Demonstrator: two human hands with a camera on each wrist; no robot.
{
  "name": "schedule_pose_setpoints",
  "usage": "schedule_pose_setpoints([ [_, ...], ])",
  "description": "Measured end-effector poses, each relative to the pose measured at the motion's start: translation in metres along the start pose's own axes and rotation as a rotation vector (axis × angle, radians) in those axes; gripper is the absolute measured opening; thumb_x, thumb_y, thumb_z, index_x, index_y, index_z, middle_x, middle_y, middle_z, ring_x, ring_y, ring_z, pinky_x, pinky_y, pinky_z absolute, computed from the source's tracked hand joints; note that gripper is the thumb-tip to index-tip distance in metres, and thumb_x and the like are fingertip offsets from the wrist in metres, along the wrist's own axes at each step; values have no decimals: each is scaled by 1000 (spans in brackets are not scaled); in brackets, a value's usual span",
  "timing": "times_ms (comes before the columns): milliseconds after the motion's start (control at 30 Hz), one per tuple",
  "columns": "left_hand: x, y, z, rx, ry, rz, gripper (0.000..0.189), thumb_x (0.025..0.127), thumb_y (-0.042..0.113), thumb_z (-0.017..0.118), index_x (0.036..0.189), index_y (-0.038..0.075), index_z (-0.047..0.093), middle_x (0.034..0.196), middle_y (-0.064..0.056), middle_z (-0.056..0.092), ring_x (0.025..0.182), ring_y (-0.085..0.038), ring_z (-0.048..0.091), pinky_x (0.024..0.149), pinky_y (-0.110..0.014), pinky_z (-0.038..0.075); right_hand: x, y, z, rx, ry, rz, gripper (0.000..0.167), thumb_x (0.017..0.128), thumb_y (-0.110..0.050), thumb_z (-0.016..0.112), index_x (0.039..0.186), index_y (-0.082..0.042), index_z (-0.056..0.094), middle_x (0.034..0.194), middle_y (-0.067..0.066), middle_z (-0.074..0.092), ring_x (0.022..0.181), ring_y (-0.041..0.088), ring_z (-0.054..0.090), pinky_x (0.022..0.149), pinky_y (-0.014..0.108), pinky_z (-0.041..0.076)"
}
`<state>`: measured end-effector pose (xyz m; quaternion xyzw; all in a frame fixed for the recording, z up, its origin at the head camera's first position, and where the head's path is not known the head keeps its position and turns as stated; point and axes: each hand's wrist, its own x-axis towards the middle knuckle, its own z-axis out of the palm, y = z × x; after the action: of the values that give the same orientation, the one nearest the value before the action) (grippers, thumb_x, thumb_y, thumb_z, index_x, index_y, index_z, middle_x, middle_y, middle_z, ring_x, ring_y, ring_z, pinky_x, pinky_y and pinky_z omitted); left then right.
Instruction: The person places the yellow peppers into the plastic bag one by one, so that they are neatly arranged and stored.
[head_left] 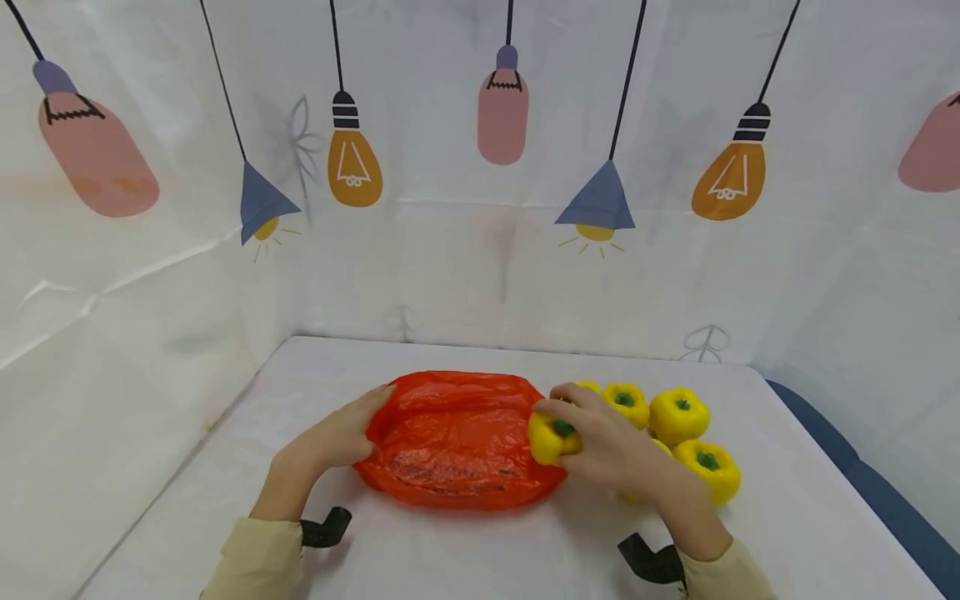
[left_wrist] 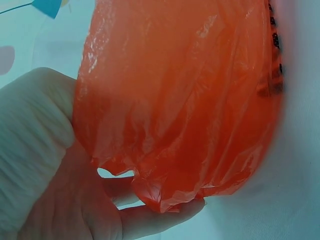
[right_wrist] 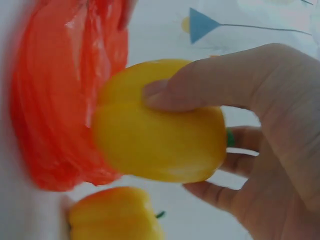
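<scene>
A crinkled red plastic bag (head_left: 461, 433) with dark print lies on the table, its length running left to right. My left hand (head_left: 337, 435) grips the bag's left end; in the left wrist view its fingers (left_wrist: 160, 217) pass behind the bunched film. At the opposite end, my right hand (head_left: 611, 450) holds a yellow bell pepper (right_wrist: 160, 137), thumb across its side and the green stem toward the palm. This pepper overlaps the bag's right edge in the head view. What is inside the bag is hidden.
More yellow bell peppers sit in a group right of the bag, among them one at the back (head_left: 678, 415) and one nearer (head_left: 708, 471); my right hand partly covers some. The white table (head_left: 420, 554) meets a lamp-patterned cloth (head_left: 450, 275) behind. A dark blue chair-like shape (head_left: 813, 429) stands at right.
</scene>
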<state>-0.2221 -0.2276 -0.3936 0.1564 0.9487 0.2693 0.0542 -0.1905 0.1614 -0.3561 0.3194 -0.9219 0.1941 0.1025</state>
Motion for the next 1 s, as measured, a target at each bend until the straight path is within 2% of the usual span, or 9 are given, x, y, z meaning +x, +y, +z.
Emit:
schedule_pose_setpoints([
  [233,1,1,1,1,-11,-15,89,75,-6,58,157,5,26,164,-15,26,149,-39,28,117,-61,31,28,-6,28,105,-20,-41,62,75,-11,75,133,-28,60,132,-3,52,115,15,50,94,38,53],
  [433,-1,2,-3,25,15,-9,88,76,-4,60,157,3,26,163,-16,27,149,-39,30,118,-60,31,56,-9,55,168,-15,-58,58,76,-11,74,132,-23,61,130,-5,52,115,13,50,94,35,52],
  [700,-2,3,-3,0,-3,-44,87,76,-4,58,157,6,26,164,-13,26,149,-36,30,118,-59,32,87,-28,79,176,-28,-55,58,79,-17,73,135,-21,59,133,0,51,115,16,49,94,35,53],
  [867,-1,3,-2,7,4,-38,86,77,-2,59,157,6,27,164,-13,27,149,-36,30,119,-58,29,105,-42,94,185,-52,-28,58,81,-19,73,137,-22,58,135,1,50,116,16,49,94,33,53],
  [1000,0,4,0,-5,-4,-40,87,78,-2,59,158,8,26,164,-10,27,150,-35,30,120,-58,29,115,-48,106,172,-38,-21,59,81,-19,74,138,-21,58,136,4,51,117,18,50,96,35,54],
])
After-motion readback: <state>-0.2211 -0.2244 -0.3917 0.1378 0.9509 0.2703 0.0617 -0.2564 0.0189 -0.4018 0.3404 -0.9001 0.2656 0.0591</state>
